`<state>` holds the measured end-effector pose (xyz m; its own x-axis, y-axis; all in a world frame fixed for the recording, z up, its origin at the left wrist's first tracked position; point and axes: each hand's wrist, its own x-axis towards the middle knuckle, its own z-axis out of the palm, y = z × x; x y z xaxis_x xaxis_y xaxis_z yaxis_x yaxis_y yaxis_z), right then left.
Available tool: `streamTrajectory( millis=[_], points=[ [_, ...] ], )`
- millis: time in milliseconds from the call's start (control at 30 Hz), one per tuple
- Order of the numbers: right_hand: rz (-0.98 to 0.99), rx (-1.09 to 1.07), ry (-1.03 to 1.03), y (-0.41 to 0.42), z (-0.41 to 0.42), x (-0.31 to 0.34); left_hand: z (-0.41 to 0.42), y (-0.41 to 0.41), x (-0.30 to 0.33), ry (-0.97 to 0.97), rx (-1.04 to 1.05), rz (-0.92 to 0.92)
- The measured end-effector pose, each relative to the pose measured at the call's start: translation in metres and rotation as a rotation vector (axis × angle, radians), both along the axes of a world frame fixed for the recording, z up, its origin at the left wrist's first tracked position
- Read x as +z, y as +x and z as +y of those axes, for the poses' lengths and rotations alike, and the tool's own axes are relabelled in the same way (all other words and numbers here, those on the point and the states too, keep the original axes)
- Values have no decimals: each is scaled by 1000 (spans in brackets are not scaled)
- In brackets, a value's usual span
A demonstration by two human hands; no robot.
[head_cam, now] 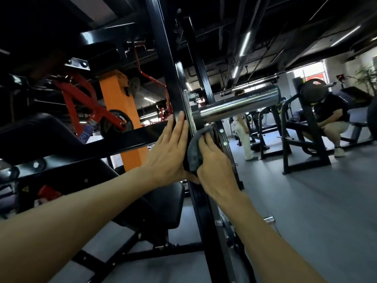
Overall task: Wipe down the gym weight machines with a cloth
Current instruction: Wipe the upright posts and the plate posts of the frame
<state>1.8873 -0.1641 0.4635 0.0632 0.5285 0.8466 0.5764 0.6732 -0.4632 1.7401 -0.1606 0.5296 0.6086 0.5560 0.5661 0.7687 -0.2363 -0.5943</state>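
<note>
1. We saw the left hand (169,154) laid flat against the black upright post (173,78) of the weight machine, fingers straight and pressed together, pointing upward along the post.
2. The right hand (214,160) pressed a grey cloth (194,152) against the other side of the same post, its fingers curved over the bunched fabric; how firmly it gripped we could not tell for certain.
3. The cloth sat between the two hands, just below the chrome weight sleeve (238,105) that stuck out to the right from the post, its upper edge close to the sleeve's base.
4. A black crossbar (102,139) ran leftward from the post, behind the left hand.
5. Below the arms lay a black padded seat (163,203) on a black frame.
6. Behind the post stood an orange column (120,103) and red machine arms (81,99).
7. To the right, on the grey floor (306,201), a person in a dark top (328,113) crouched by another black bench frame (299,144), and a person in light trousers (244,131) stood farther back.
</note>
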Motion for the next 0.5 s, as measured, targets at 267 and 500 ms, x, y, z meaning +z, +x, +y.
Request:
streamTrajectory(
  millis=[267,500],
  points=[
    [1002,470,-754,46,-10,-107,-27,-3,-62,160,-34,282],
    [389,98,-762,72,-58,-223,-28,2,-183,-136,-178,714]
  ],
)
